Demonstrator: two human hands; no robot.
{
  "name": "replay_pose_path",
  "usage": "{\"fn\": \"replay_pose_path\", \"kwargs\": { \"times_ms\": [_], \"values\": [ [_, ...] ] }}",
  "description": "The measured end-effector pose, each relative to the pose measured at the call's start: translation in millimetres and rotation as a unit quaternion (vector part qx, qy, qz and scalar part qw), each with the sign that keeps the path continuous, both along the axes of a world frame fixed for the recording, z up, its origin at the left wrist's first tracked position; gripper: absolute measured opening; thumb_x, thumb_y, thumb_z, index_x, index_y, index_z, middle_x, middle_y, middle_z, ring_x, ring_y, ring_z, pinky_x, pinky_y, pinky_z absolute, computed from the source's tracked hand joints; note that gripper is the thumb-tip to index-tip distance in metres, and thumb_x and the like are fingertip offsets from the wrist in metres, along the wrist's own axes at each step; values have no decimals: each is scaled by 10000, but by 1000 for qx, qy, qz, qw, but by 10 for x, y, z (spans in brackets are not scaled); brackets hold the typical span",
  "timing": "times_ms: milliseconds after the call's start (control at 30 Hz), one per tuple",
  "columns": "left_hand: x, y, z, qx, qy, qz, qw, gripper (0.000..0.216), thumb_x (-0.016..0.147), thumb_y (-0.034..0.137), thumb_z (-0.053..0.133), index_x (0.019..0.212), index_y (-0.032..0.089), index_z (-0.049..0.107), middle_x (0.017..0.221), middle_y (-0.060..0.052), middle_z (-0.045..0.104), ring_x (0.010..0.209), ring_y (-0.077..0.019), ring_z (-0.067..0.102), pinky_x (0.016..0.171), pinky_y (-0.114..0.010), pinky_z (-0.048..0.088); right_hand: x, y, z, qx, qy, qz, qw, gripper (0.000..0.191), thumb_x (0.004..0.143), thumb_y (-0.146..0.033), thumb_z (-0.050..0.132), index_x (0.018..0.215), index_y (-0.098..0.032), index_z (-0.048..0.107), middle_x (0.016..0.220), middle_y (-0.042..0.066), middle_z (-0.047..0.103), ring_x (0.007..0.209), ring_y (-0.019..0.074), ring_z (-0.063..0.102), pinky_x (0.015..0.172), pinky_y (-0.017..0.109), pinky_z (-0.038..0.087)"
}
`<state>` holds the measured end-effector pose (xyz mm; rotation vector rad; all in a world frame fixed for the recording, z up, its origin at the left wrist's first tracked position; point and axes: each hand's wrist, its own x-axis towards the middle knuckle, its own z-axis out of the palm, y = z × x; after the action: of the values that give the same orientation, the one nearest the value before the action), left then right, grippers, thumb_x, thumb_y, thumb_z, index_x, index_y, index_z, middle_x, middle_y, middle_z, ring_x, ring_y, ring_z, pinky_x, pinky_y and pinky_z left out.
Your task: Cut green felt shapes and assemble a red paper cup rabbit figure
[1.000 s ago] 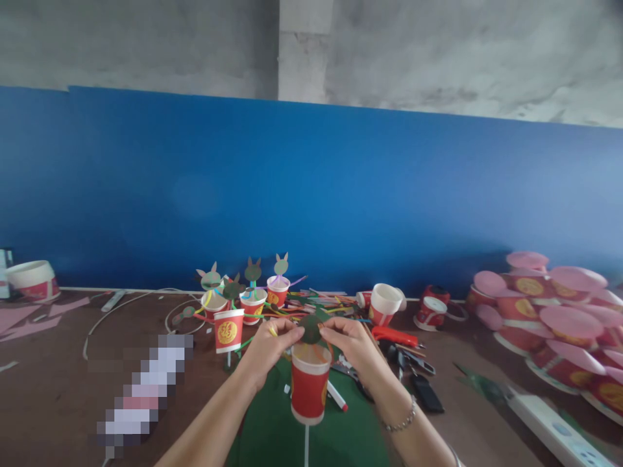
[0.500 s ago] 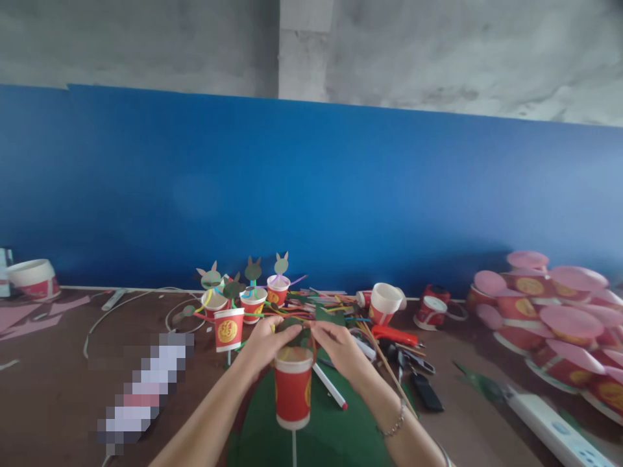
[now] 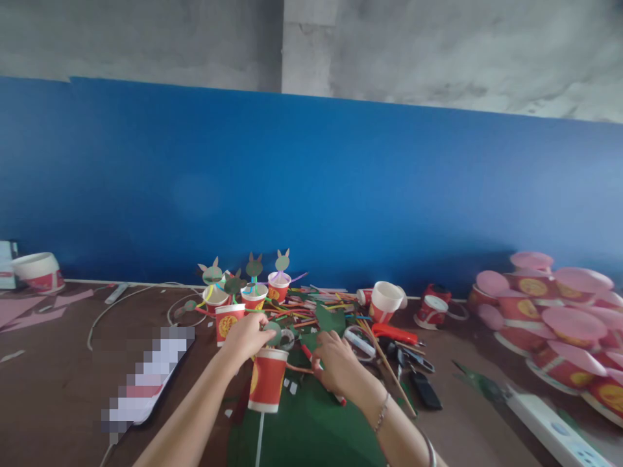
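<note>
My left hand [image 3: 248, 336] pinches the round green paper piece [image 3: 274, 333] above a red paper cup [image 3: 267, 381]. The cup tilts, and a thin white stick [image 3: 260, 438] sticks out below it. A thin reddish strip reaches from the cup's rim toward my right hand [image 3: 335, 366]. That hand is curled over a red-ended white marker [image 3: 306, 353] on the green mat [image 3: 321, 428], fingers bent around its middle. Its palm hides most of the marker. A roll of tape [image 3: 287, 338] lies just behind the cup.
Paper cups with animal-eared heads [image 3: 254, 264] stand behind my left hand. Coloured strips, a white cup [image 3: 386, 301], a red tool [image 3: 395, 333] and keys lie behind and to the right. Pink-topped cups [image 3: 572, 321] pile up at right, near a power strip [image 3: 552, 428]. A blue panel closes the back.
The cup has moved left and tilted with my left hand. My right hand has left the cup's top and come down onto the marker.
</note>
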<state>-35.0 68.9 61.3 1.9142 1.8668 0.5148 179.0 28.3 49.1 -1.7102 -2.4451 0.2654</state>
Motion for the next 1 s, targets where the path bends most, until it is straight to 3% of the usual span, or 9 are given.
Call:
{"fn": "replay_pose_path", "kwargs": {
  "times_ms": [200, 300, 433, 533, 600, 733, 867, 1000],
  "values": [
    [6, -30, 58, 50, 28, 12, 998, 225, 709, 292, 565, 906, 187, 591, 846, -54, 674, 843, -219, 610, 683, -285, 393, -85, -22, -27, -29, -11, 8, 999, 179, 588, -241, 638, 748, -181, 688, 1164, 123, 509, 1098, 292, 394, 843, 374, 342],
    [88, -65, 102, 111, 12, -5, 994, 189, 722, 253, 560, 894, 187, 604, 877, -55, 671, 885, -219, 595, 741, -304, 401, -100, -36, -37, -25, -8, 19, 999, 165, 602, -162, 584, 739, -159, 677, 1140, 132, 524, 1096, 282, 408, 854, 365, 350],
    [254, -231, 267, 180, -69, -122, 974, 188, 733, 237, 566, 909, 197, 619, 937, -51, 654, 922, -203, 569, 806, -296, 402, -95, -29, -85, -10, -12, 16, 1000, 250, 632, -77, 505, 820, -121, 663, 1155, 158, 530, 1100, 293, 426, 870, 397, 349],
    [361, -386, 362, 116, -116, -271, 949, 181, 743, 271, 568, 906, 231, 634, 910, -19, 656, 857, -176, 581, 756, -257, 418, -62, 0, -85, -11, 8, 14, 1000, 277, 663, -76, 495, 890, -119, 649, 1099, 149, 570, 1072, 282, 464, 857, 388, 364],
    [401, -438, 351, 88, -87, -312, 942, 125, 713, 272, 603, 821, 227, 646, 818, -5, 661, 801, -176, 586, 733, -256, 413, -19, 25, -54, -15, 49, 11, 999, 215, 666, -98, 525, 830, -145, 656, 1013, 113, 607, 1026, 252, 502, 846, 346, 374],
    [414, -403, 225, 117, 38, -276, 953, 100, 707, 278, 617, 677, 184, 627, 722, -33, 637, 741, -203, 570, 719, -302, 392, 79, 74, 64, -2, 129, -29, 991, 83, 673, -146, 570, 691, -166, 648, 911, 79, 640, 941, 223, 549, 815, 293, 389],
    [437, -376, 188, 179, 65, -257, 948, 167, 730, 310, 616, 838, 183, 611, 867, -52, 632, 867, -227, 553, 827, -353, 351, 99, 83, 214, -2, 228, -21, 973, 125, 728, -222, 551, 710, -151, 653, 853, 80, 664, 824, 214, 586, 742, 293, 420],
    [502, -434, 250, 196, 50, -282, 938, 224, 758, 352, 593, 905, 184, 578, 888, -49, 628, 881, -222, 541, 810, -341, 352, 44, 51, 312, -31, 320, 17, 947, 174, 743, -266, 551, 686, -149, 667, 755, 45, 674, 714, 182, 589, 663, 266, 430]
  ]
}}
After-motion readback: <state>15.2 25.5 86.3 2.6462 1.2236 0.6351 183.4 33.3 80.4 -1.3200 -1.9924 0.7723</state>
